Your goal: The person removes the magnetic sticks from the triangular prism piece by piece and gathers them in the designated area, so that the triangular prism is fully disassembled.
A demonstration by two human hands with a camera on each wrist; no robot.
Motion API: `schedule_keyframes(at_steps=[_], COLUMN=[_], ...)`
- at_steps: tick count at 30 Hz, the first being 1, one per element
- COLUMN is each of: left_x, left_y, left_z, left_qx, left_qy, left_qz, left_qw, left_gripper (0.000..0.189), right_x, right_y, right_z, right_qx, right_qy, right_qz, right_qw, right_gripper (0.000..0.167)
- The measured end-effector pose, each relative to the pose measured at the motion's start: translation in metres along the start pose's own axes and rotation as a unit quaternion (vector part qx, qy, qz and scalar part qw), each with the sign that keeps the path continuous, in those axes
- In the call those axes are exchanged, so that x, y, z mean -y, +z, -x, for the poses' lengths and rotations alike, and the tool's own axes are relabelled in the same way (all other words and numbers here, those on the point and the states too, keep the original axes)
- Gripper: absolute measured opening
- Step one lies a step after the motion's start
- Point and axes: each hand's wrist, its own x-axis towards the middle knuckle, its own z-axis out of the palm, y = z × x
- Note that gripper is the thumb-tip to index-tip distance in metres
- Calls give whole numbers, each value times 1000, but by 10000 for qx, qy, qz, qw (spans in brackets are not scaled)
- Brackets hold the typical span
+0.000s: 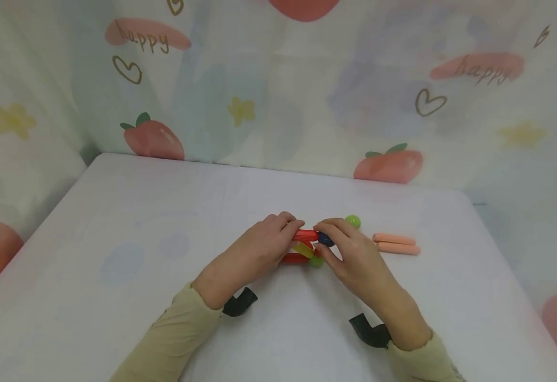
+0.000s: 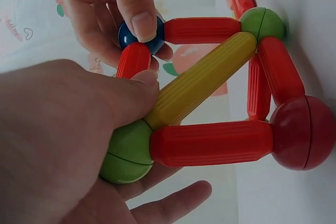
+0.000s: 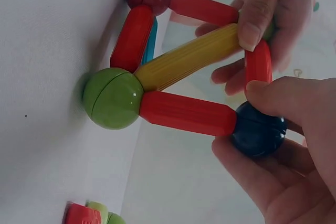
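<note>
A toy frame of ball joints and rods stands on the table between both hands. Its red rods (image 2: 210,144) and a slanting yellow rod (image 3: 191,53) link green balls (image 3: 113,98), a dark red ball (image 2: 303,132) and a dark blue ball (image 3: 258,129). My left hand (image 1: 261,241) grips the upper green ball (image 2: 127,153), its thumb lying where the yellow rod and a short red rod meet. Between thumb and fingers, my right hand (image 1: 359,260) pinches the dark blue ball at the other end of that short rod. Behind, a blue rod (image 3: 151,40) is partly hidden.
Two orange rods (image 1: 397,248) lie side by side to the right of the hands. A bright green ball (image 1: 353,220) shows just beyond the right hand. Black curved pieces (image 1: 240,302) appear beside both wrists. A printed curtain (image 1: 278,106) hangs behind the white table (image 1: 164,201).
</note>
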Motion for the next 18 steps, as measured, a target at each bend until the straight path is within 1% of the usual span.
schedule_keyframes(at_steps=[4,7,10,15,18], left_x=[0,1,1,0,-1], left_y=[-1,0,0,-1,-1], left_z=[-1,0,-1,-1,-1], left_qx=[-16,-97,-161,4,74], left_qy=[41,81,56,-73,-139], left_qz=[22,-30,-90,-85,-135], left_qw=[10000,9999,9998,9999,9998], left_gripper=[43,44,45,46,46], right_x=[-1,-3,-4,-5,-6], right_y=[-2,-1,0,3,5], right_z=[0,-1,-2,-1,-1], right_qx=[-3,-108,-218,-214,-236], right_qy=[-47,-91,-59,189,247], right_qz=[-39,-178,-333,-567,-657], right_qw=[10000,9997,9992,9980,9973], right_gripper=[37,35,33,32,33])
